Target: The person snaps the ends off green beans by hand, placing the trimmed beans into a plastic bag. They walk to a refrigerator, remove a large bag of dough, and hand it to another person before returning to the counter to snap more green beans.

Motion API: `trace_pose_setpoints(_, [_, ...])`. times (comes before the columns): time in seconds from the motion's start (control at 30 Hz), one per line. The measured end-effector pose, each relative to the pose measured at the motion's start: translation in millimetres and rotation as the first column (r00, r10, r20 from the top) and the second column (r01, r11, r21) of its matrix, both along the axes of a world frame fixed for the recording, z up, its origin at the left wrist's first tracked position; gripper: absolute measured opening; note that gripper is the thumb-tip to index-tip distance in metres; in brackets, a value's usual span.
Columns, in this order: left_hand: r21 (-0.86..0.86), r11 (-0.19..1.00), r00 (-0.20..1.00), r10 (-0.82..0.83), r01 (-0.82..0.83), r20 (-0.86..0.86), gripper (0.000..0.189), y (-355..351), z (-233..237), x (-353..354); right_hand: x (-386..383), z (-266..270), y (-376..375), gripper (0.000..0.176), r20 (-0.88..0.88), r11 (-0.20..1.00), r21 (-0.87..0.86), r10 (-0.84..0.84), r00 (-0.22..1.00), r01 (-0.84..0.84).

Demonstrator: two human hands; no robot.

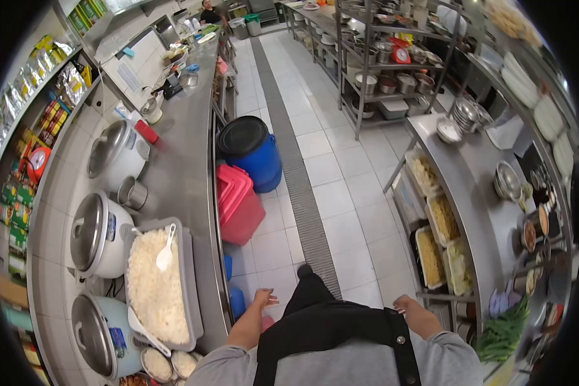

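Observation:
My left hand [266,298] hangs low beside the left steel counter, its fingers apart and nothing in them. My right hand [402,303] is at my right side, partly hidden by the apron strap, and its fingers are too hidden to judge. On the left counter stands a grey tub [196,283] full of white rice [154,283], with a white paddle [165,256] lying on top. A second white utensil [149,334] rests along the tub's near left edge. Three rice cookers [109,151] with lids on line the wall beside it.
A blue barrel [270,164] with a black lid and a red bin [241,215] stand by the left counter. A drain grate [296,167] runs along the tiled floor. Right are a steel table [460,174], noodle trays [442,219] beneath, and a rack [360,71]. A person [210,14] is far back.

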State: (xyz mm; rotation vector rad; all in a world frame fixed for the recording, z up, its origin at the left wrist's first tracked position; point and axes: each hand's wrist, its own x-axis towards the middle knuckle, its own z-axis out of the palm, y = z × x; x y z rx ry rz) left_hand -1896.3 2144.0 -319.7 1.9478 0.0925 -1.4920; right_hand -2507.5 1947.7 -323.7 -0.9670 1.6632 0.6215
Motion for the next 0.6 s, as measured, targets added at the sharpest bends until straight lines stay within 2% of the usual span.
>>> trace_pose_setpoints(0.03, [-0.027, 1.0, 0.999, 0.003, -0.004, -0.038, 0.037, -31, 7, 11, 23, -9, -39, 0.022, 0.041, 1.0, 0.013, 0.006, 0.999, -0.006])
trace_pose_setpoints(0.07, [-0.053, 0.999, 0.997, 0.005, -0.009, -0.074, 0.039, -59, 10, 24, 42, -50, -82, 0.02, 0.085, 1.0, 0.028, 0.011, 0.996, -0.013])
trace_pose_setpoints(0.1, [-0.033, 0.999, 0.998, -0.01, 0.008, -0.062, 0.037, -80, 4, 39, 51, -101, -132, 0.019, 0.09, 0.974, -0.076, 0.219, 0.971, -0.213])
trace_pose_setpoints(0.13, [-0.01, 1.0, 0.998, -0.03, 0.03, -0.048, 0.036, -99, -14, 57, 61, -149, -180, 0.02, 0.05, 0.897, -0.186, 0.417, 0.907, -0.402])
trace_pose_setpoints(0.2, [0.044, 0.991, 0.992, -0.124, 0.124, -0.012, 0.034, -136, -41, 97, 144, -80, -241, 0.022, 0.088, 0.805, -0.54, 0.342, 0.935, -0.244])
trace_pose_setpoints(0.23, [0.056, 0.957, 0.959, -0.284, 0.284, -0.002, 0.034, -151, -41, 125, 188, -42, -271, 0.024, 0.107, 0.706, -0.687, 0.336, 0.936, -0.175])
trace_pose_setpoints(0.3, [-0.073, 0.784, 0.787, -0.614, 0.617, 0.065, 0.034, -193, -22, 182, 242, -27, -340, 0.026, 0.202, 0.747, -0.66, 0.284, 0.937, -0.084])
trace_pose_setpoints(0.33, [-0.134, 0.699, 0.711, -0.691, 0.703, 0.128, 0.033, -219, -11, 209, 266, -24, -367, 0.027, 0.247, 0.774, -0.631, 0.257, 0.934, -0.046])
trace_pose_setpoints(0.37, [-0.177, 0.636, 0.66, -0.728, 0.751, 0.187, 0.033, -248, -5, 233, 294, 8, -395, 0.027, 0.314, 0.875, -0.484, 0.172, 0.934, 0.001])
trace_pose_setpoints(0.4, [-0.211, 0.593, 0.63, -0.741, 0.777, 0.234, 0.033, -281, -1, 256, 310, 13, -421, 0.027, 0.335, 0.863, -0.504, 0.178, 0.926, 0.017])
trace_pose_setpoints(0.47, [-0.128, 0.726, 0.736, -0.656, 0.676, 0.166, 0.032, -357, -5, 298, 341, 11, -467, 0.028, 0.381, 0.844, -0.534, 0.184, 0.906, 0.053])
trace_pose_setpoints(0.5, [-0.075, 0.795, 0.796, -0.59, 0.603, 0.136, 0.03, -398, -11, 317, 349, 12, -481, 0.028, 0.263, 0.738, -0.67, 0.334, 0.905, -0.078])
trace_pose_setpoints(0.57, [0.045, 0.893, 0.887, -0.45, 0.447, 0.105, 0.028, -481, -12, 363, 357, 26, -498, 0.028, -0.021, 0.431, -0.849, 0.55, 0.835, -0.305])
trace_pose_setpoints(0.6, [0.002, 0.924, 0.917, -0.379, 0.382, 0.122, 0.025, -523, 1, 382, 366, 56, -502, 0.033, -0.143, 0.44, -0.719, 0.663, 0.734, -0.538])
